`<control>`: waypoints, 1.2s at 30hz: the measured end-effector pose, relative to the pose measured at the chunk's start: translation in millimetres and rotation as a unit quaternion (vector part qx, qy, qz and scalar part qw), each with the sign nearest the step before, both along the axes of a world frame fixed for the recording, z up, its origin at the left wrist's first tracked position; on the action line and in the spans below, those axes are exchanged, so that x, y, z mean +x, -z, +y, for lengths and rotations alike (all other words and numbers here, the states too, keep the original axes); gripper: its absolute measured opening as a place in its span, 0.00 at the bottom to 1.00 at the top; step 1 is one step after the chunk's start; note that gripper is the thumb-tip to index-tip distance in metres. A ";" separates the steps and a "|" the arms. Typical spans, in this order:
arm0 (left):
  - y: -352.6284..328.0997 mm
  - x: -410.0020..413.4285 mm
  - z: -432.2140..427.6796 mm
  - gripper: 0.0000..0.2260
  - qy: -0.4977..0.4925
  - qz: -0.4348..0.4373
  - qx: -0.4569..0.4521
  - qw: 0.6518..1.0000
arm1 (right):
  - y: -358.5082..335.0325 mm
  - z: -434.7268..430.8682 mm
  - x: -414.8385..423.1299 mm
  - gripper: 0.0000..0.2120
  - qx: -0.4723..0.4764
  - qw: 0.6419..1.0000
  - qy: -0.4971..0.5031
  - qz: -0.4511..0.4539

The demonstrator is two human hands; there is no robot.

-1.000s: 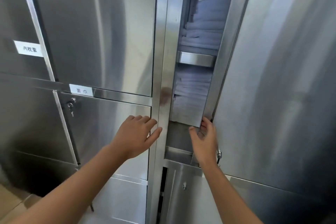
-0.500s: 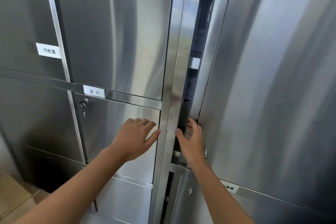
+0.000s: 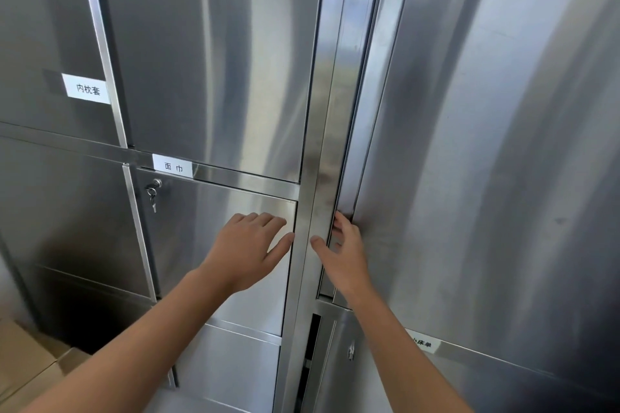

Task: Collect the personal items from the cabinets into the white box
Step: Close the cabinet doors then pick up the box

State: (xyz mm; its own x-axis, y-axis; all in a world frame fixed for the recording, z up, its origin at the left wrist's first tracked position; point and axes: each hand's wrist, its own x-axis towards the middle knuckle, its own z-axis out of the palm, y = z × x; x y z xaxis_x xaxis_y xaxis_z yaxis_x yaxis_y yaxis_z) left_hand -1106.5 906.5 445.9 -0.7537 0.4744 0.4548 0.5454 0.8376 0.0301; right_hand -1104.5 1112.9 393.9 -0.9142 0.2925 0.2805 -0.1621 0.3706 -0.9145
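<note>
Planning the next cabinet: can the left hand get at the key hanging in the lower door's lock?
Probably yes. The left hand is open against that same door, and the key hangs at its upper left corner, nothing between them.

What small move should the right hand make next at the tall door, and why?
Probably draw the right hand off the edge of the tall door, then press it flush: the door stands barely ajar, with fingertips at the seam.
</note>
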 end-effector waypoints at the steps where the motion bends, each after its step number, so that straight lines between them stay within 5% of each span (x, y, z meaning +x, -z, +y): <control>1: -0.3 0.1 2.1 0.26 0.003 0.001 0.000 1.000 | -1.1 2.0 1.1 0.33 0.004 1.000 -0.008 -0.003; 10: 12.1 7.6 16.6 0.25 0.015 -0.009 0.005 1.000 | 9.9 22.5 26.0 0.28 0.111 0.992 -0.041 -0.043; 24: 127.6 72.7 -8.1 0.22 -0.042 -0.159 -0.022 0.986 | 122.2 4.8 87.8 0.27 0.076 0.974 -0.101 -0.186; 36: 138.6 66.7 -5.8 0.21 -0.019 -0.176 0.010 0.984 | 141.6 0.3 103.8 0.24 0.034 0.975 -0.045 -0.214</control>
State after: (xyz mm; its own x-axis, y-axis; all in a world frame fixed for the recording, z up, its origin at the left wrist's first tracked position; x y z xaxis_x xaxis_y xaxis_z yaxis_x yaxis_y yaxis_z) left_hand -1039.8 900.7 307.3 -0.8838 0.4359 0.1702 0.4657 0.8550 0.2282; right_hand -1000.7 1113.2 252.3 -0.9729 0.1991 -0.1175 0.1950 0.4343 -0.8794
